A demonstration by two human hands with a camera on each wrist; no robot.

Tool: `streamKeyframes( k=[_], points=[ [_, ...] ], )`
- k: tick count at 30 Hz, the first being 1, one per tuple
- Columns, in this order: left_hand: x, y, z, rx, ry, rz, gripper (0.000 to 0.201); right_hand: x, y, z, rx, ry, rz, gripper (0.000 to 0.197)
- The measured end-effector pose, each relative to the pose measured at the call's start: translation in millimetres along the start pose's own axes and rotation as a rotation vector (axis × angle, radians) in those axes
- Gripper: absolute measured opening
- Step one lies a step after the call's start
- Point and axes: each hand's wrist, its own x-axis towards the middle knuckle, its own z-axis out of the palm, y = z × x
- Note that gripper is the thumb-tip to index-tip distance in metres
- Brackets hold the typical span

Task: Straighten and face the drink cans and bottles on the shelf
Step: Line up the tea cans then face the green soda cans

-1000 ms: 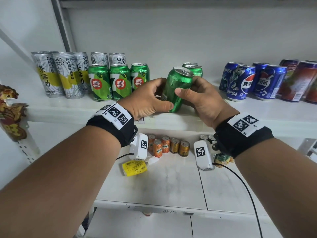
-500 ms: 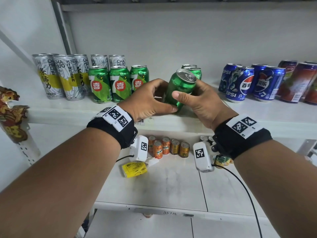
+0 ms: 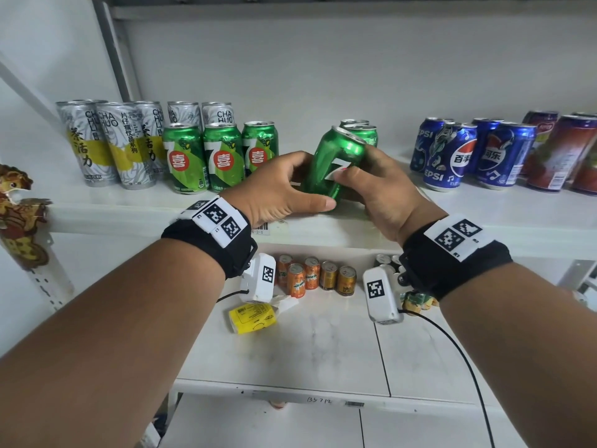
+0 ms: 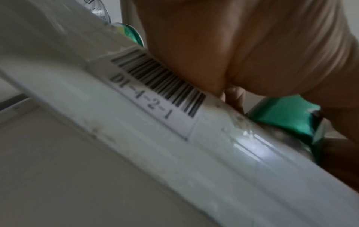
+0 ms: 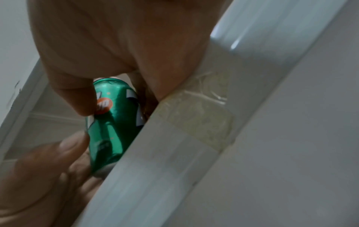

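Observation:
A green 7-Up can point(image 3: 336, 160) is tilted to the right above the front of the white shelf point(image 3: 129, 206). My left hand point(image 3: 284, 185) grips its lower left side, thumb across the bottom. My right hand point(image 3: 378, 185) grips its right side, thumb on the white label. In the right wrist view the green can point(image 5: 110, 122) shows its logo between my thumb and fingers. The left wrist view shows only a strip of the can point(image 4: 287, 116) behind the shelf edge. Three green cans point(image 3: 221, 156) stand faced to the left, and two more point(image 3: 361, 132) stand behind the held one.
Tall silver and yellow cans point(image 3: 109, 140) stand at the far left. Blue Pepsi cans point(image 3: 468, 153) and red cans point(image 3: 562, 153) stand on the right. On the lower shelf are small orange and gold cans point(image 3: 316, 276) and a fallen yellow pack point(image 3: 253, 318). A barcode label point(image 4: 155, 86) marks the shelf edge.
The can has turned in my hands, so that part of its white and red logo now faces me. It also tilts further to the right.

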Motion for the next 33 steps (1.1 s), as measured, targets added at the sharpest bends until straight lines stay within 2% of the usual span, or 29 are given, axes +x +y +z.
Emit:
streamKeyframes(
  k=[3, 5, 8, 10, 18, 20, 22, 26, 31, 33],
  points=[
    [-0.1, 1.3, -0.3, 0.048, 0.009, -0.011, 0.077, -1.5, -1.4, 0.8, -0.041, -0.023, -0.018, 0.040],
    [0.0, 0.7, -1.2, -0.003, 0.016, -0.012, 0.081, -2.6, -2.9, 1.0, -0.071, -0.034, -0.016, 0.037],
    [-0.1, -0.7, -3.2, -0.085, 0.059, -0.015, 0.084, -2.1, -3.5, 1.2, -0.121, -0.001, -0.015, 0.018],
    [0.5, -2.2, -3.8, -0.105, 0.065, -0.015, 0.081, -0.9, -2.3, 0.8, -0.133, 0.027, -0.011, 0.014],
    [1.3, 0.4, -2.2, -0.080, -0.041, -0.001, 0.074, 0.4, -1.1, 0.8, -0.115, 0.067, 0.018, 0.022],
    [1.8, 0.3, -0.4, -0.051, -0.050, 0.010, 0.069, 0.5, -1.0, 1.3, -0.112, 0.036, 0.022, 0.032],
    [3.0, -1.6, 0.4, -0.058, -0.016, 0.006, 0.073, -0.4, -1.4, 1.8, -0.104, -0.017, 0.027, 0.038],
    [2.9, -6.3, -3.2, -0.094, 0.058, 0.002, 0.079, -1.0, -1.7, 2.5, -0.134, -0.006, 0.013, 0.028],
    [1.6, -5.3, -5.0, -0.097, 0.034, -0.003, 0.071, -1.2, -1.3, 3.4, -0.109, 0.056, 0.035, 0.012],
    [1.8, -4.4, -3.3, -0.081, 0.021, -0.008, 0.072, -1.5, -1.7, 4.2, -0.109, 0.066, 0.037, 0.017]
  ],
)
